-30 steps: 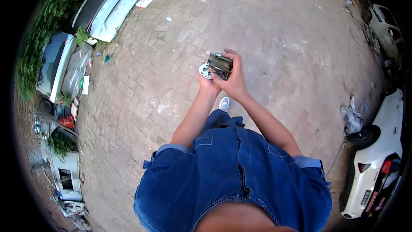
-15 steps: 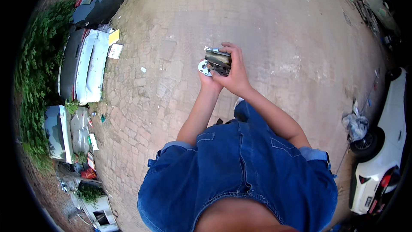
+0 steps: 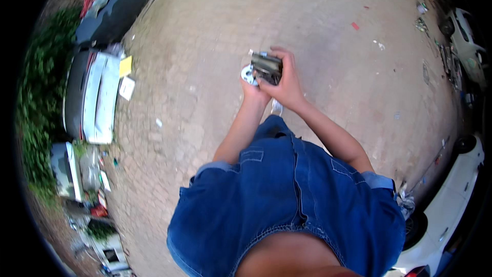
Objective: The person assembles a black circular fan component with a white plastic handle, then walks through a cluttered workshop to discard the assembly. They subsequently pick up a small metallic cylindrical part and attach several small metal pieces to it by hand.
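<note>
I hold a small dark metal car part [image 3: 266, 66] with a round silvery piece [image 3: 248, 76] at its left, out in front of my chest. My right hand [image 3: 286, 83] wraps over the part from the right, fingers curled on its top and side. My left hand [image 3: 253, 91] supports it from below and is mostly hidden behind the part and my right hand. Both forearms rise from my blue denim clothing [image 3: 287, 195]. One light shoe [image 3: 277, 106] shows just under the hands.
Paved brick ground [image 3: 215, 31] spreads all around. Parked vehicles line the left: a dark car [image 3: 110, 5], a white car [image 3: 95, 97], with hedge [image 3: 36, 102] behind. A white car [image 3: 451, 195] stands at right, another [image 3: 464, 31] farther back. Litter dots the paving.
The view has swung, so the cars on the left slid down the picture. My hands keep the same grip on the part, held at about the same place before me.
</note>
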Tool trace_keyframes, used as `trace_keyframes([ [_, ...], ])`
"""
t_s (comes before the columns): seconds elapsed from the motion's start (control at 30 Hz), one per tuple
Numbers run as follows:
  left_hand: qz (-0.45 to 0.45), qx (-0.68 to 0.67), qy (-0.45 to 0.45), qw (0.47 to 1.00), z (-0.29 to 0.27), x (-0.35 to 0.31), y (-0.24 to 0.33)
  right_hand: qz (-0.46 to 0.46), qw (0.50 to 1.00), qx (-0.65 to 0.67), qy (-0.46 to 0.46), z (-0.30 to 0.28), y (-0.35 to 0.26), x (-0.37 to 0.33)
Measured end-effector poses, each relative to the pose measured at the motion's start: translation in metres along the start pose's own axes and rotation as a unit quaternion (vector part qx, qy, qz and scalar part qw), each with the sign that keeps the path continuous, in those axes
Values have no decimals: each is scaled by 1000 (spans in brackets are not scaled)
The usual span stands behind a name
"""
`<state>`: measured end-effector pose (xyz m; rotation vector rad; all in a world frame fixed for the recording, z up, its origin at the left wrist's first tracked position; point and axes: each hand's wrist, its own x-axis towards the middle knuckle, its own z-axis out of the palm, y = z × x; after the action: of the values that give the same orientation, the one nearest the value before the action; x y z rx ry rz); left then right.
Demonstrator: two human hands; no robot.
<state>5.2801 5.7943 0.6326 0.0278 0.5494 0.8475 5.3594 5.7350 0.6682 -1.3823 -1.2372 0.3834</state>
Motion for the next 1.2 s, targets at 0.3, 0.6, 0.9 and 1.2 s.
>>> trace_keyframes([
  [0.3,-135,15,-70,988,165,280,-76,44,993,-53,93,-136,152,240],
  [0.6,-153,59,-22,986,302,547,-148,111,984,-62,125,-251,324,465],
  [0.9,-86,-9,-62,994,435,793,-136,56,997,-18,49,-308,442,729],
  [1.2,-118,34,-35,992,590,1083,-141,70,993,-13,98,-363,603,994],
])
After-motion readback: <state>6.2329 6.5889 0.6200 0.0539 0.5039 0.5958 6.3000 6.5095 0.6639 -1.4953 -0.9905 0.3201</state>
